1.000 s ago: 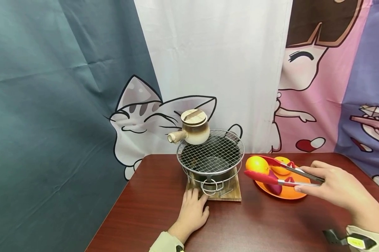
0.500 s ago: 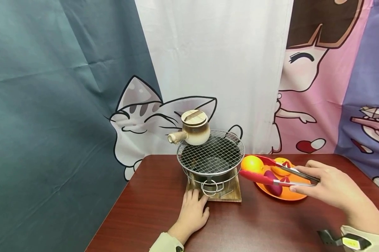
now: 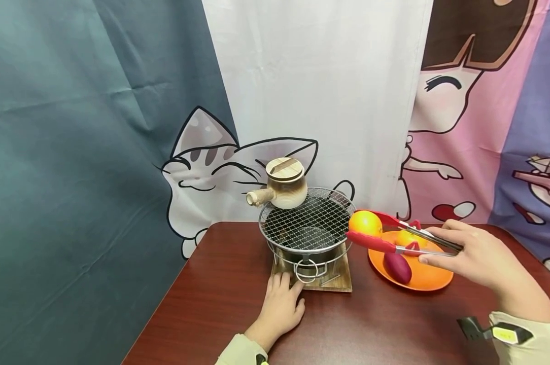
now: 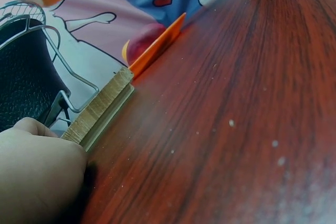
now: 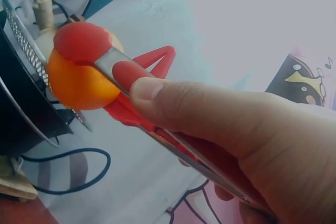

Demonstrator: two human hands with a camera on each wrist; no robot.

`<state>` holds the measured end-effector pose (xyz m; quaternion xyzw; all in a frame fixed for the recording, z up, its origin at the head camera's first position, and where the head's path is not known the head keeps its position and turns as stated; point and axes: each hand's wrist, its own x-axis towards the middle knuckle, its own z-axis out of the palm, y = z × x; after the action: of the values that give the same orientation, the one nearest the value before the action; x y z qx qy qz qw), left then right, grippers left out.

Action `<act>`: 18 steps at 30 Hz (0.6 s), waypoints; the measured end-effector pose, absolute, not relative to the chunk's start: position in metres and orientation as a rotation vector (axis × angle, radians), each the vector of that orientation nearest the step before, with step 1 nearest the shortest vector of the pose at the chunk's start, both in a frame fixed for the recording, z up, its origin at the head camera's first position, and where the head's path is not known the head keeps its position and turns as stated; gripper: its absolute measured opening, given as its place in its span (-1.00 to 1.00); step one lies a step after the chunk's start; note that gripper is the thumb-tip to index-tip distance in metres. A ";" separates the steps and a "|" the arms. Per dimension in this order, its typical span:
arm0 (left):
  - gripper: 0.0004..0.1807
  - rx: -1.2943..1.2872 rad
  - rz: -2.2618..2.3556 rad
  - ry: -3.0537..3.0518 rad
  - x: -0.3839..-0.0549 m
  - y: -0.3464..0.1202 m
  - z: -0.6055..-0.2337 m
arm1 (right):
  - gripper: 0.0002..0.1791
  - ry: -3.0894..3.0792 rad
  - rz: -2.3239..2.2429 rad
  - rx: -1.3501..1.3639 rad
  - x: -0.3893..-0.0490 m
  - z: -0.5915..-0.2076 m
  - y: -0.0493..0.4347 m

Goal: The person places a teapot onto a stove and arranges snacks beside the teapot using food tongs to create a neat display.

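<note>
My right hand (image 3: 485, 261) grips a pair of red-tipped metal tongs (image 3: 371, 242), its thumb along one arm in the right wrist view. Between the tong tips sits an orange (image 3: 365, 223), held at the right rim of the round wire grill (image 3: 308, 228). My left hand (image 3: 279, 309) rests at the front edge of the wooden board (image 3: 341, 285) under the grill, fingers forward on it. In the left wrist view part of that hand's fingers is hidden. Behind the tongs, an orange plate (image 3: 432, 281) bears a second orange (image 3: 409, 237) and a purple oval piece (image 3: 397, 267).
A clay pot (image 3: 288, 195) with a wooden lid and side handle stands on the grill's back left, handle pointing left. A wire ring (image 3: 306, 280) hangs at the grill's front. The brown table (image 3: 348, 329) ends at a printed curtain (image 3: 330, 91) behind.
My right hand has moved left with the tongs and the orange, from the plate's left side to the grill's rim. More of the purple piece shows. The left hand stays in place.
</note>
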<state>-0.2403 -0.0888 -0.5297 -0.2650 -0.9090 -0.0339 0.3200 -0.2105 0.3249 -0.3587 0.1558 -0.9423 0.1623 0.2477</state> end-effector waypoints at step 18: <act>-0.57 -0.697 -0.092 -2.396 -0.240 -0.089 -0.530 | 0.00 -2.773 0.407 0.318 -0.263 -0.320 0.292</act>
<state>-0.2402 -0.0893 -0.5296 -0.2647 -0.9102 -0.0349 0.3166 -0.2629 0.2920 -0.3202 0.1114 -0.9704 0.1423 0.1600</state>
